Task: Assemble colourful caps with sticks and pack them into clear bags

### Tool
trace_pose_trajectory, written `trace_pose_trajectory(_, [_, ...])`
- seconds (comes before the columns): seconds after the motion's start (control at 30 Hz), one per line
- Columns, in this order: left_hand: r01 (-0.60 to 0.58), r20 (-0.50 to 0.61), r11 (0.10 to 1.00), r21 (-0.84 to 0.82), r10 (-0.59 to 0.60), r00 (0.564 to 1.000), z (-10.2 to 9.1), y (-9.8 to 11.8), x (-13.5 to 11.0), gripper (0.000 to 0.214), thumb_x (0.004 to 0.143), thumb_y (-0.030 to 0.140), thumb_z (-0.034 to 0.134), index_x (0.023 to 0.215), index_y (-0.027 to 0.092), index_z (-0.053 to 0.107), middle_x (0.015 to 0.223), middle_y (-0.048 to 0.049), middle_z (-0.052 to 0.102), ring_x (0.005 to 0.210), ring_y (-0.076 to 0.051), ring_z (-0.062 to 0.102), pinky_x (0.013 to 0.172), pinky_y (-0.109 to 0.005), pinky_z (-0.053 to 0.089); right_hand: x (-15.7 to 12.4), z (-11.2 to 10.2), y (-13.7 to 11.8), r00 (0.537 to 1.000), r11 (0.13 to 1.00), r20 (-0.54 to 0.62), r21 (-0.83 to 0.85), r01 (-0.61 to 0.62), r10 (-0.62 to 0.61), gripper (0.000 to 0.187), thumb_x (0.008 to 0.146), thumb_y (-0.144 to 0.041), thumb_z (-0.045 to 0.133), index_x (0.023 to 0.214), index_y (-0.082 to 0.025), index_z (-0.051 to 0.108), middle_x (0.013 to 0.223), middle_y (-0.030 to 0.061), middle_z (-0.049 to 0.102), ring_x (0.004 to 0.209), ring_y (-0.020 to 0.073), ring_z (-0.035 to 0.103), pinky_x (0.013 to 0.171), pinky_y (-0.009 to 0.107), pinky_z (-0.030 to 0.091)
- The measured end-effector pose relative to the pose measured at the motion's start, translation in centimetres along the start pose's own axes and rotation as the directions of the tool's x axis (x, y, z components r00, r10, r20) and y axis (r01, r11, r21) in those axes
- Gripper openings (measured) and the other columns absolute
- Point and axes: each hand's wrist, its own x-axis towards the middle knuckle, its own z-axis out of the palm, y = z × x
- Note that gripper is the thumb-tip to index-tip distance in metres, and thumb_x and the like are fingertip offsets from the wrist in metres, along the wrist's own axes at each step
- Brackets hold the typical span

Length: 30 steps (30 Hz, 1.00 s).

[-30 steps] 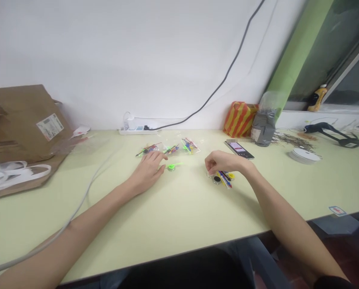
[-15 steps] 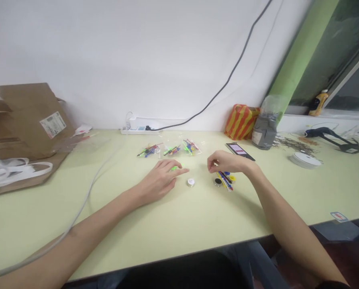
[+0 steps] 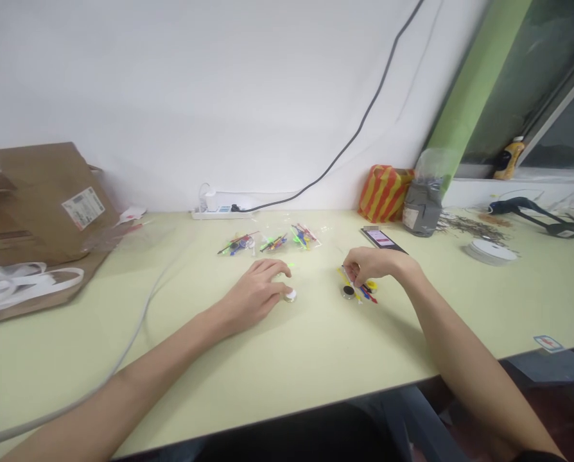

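Observation:
My left hand (image 3: 257, 296) rests on the pale yellow table (image 3: 316, 346), its fingertips against a small white disc (image 3: 291, 295). A bit of green plastic (image 3: 291, 264) shows just past those fingers. My right hand (image 3: 374, 265) pinches down into a loose pile of coloured plastic sticks (image 3: 359, 287), beside a round black disc (image 3: 348, 292). Several clear bags of coloured parts (image 3: 273, 242) lie in a row behind my hands, out of reach of neither. What my right fingertips hold is partly hidden.
A power strip (image 3: 222, 213) and a phone (image 3: 381, 239) sit along the back. A grey cable (image 3: 142, 327) crosses the table's left side, near a cardboard box (image 3: 41, 205). A striped bag (image 3: 384, 194), a grey package (image 3: 422, 210) and a tape roll (image 3: 490, 251) stand to the right.
The white disc has shifted left with my left hand, which now covers the green piece. My right hand has dropped into the sticks, and they have spread leftward.

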Motion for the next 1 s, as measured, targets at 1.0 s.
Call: trace_pose_trajectory(1.0, [-0.041,-0.063,0.999,0.009,0.041,0.997,-0.4,-0.5,-0.3,0.029,0.094,0.006,0.045,0.082,0.019,0.067,0.108,-0.0064,0.066,0.115,-0.023,0.055,0.101,-0.042,0.042,0.2,0.8,-1.9,0.971,0.999,-0.235,-0.015,0.048,-0.05,0.011,0.074,-0.007,0.059,0.073,-0.018,0.06,0.076,0.0025,0.065,0.065,0.0142,0.055,0.055,0.025,0.033])
